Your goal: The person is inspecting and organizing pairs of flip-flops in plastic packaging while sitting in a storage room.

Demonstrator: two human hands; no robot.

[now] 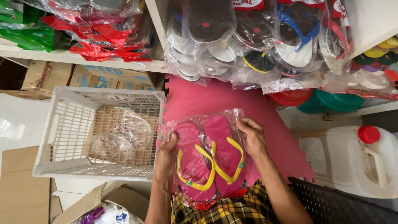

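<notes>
Left hand [166,155] is closed on the left edge of a clear plastic bag [199,124], thumb on top, fingers curled under. Right hand [253,137] is closed on the bag's right edge, fingers pinched over the plastic. Inside the bag a pair of pink flip-flops [209,159] with yellow straps is seen, soles side by side and touching, toes pointed away from the person. The bag is held over the lap, above a yellow and black plaid cloth [232,209], at the near edge of a pink foam mat [199,97]. Just left of the mat a white plastic basket [62,137] is set on the floor, with crumpled clear plastic bags [120,139] lying in it. Cardboard boxes [20,186] are seen at the basket's near left side. At the mat's far edge, bagged flip-flops [257,41] are stacked against the shelf [83,60]. Red and green packets [95,37] are laid on the shelf top. A white jerrycan [352,166] with a red cap [369,134] is placed well right of the mat
</notes>
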